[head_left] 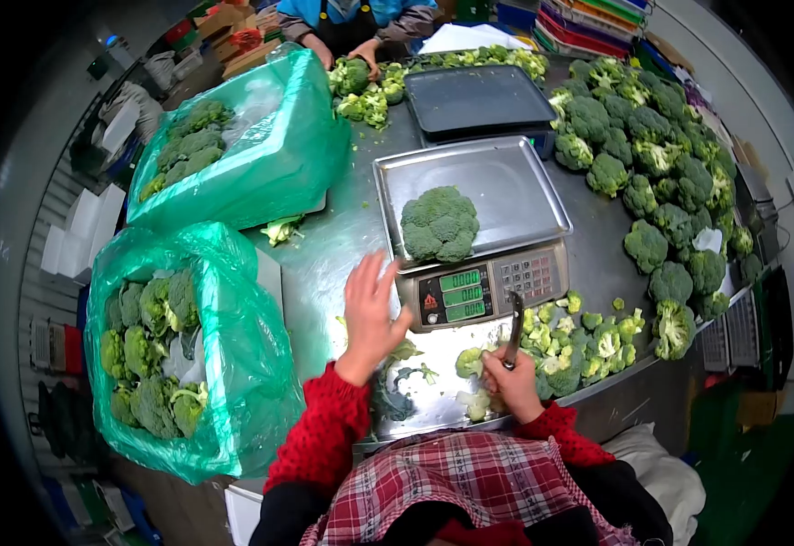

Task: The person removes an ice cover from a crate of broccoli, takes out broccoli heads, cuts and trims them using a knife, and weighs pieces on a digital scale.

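A large green broccoli head [440,224] rests on the steel pan of a weighing scale [515,196]. Just below it and to its left is my left hand [372,314], fingers spread and holding nothing. My right hand [514,382] is closed around a knife [514,332] whose blade points up, in front of the scale. Beside that hand lie small cut florets [552,350] and pale stem pieces [476,403]. Leaf scraps [402,396] lie on the steel between my two hands.
Two boxes lined with green plastic [310,155] [251,391] hold broccoli on the left. A broccoli pile [679,173] covers the right side. Behind the scale sits a dark scale [479,98]. Across the table, a person's hands [365,56] are at more broccoli.
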Demonstrator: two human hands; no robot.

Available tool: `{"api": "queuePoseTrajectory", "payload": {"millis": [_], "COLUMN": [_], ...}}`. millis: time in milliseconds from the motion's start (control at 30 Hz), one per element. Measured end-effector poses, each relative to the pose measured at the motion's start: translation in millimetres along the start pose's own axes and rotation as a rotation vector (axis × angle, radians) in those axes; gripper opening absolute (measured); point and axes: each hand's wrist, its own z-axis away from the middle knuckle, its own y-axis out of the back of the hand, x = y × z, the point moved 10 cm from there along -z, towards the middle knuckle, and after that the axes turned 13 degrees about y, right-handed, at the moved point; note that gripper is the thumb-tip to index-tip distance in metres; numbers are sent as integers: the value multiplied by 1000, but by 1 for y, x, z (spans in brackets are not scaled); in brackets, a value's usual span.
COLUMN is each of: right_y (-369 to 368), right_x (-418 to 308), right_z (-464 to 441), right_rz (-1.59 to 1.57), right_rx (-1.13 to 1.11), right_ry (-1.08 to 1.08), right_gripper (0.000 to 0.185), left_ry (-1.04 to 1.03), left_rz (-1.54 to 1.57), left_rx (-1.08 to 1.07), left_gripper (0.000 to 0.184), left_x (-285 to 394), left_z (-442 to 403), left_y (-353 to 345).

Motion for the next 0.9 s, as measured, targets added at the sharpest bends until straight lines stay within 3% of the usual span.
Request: {"api": "queuePoseTrajectory", "payload": {"millis": [33,133,267,333,400,467,600,667,833,867,900], "right_y": [5,9,-9,-27,-72,-114,-132,-116,-68,-58,-40], "right_x": [-5,-39,-120,-143,-178,-199,-142,-120,-133,-130,-135], "right_z": [1,-19,-69,-95,-106,-109,-183,-219,-222,-196,-176], "right_rz": [117,432,508,634,831,1011,1314,1094,369,81,-47], "right_rx": [-24,-63,-53,-95,-171,-182,-356,-357,-218,-223,-152], "right_ry": [-16,225,530,479,759,1246,566,510,513,234,179], "right_gripper": [16,10,16,26,45,70,110,110,82,77,72], "left_ry": [77,203,339,380,431,408,330,295,312,304,321], "left_rz": [-6,-45,-104,-90,-92,-73,-23,-42,-28,-22,-9], "left_rx": [-29,-107,-122,-91,-92,-108,-147,-156,-182,-176,-171], "left_gripper": [70,69,66,61,57,54,57,57,56,56,56], "left_x": [-20,-58,-88,-85,-82,-68,-49,-49,-46,-47,-50], "left_z": [23,80,146,166,180,181,168,164,153,152,153], "left_y": [-6,-10,2,8,7,1,-5,-9,-12,-11,-10]}}
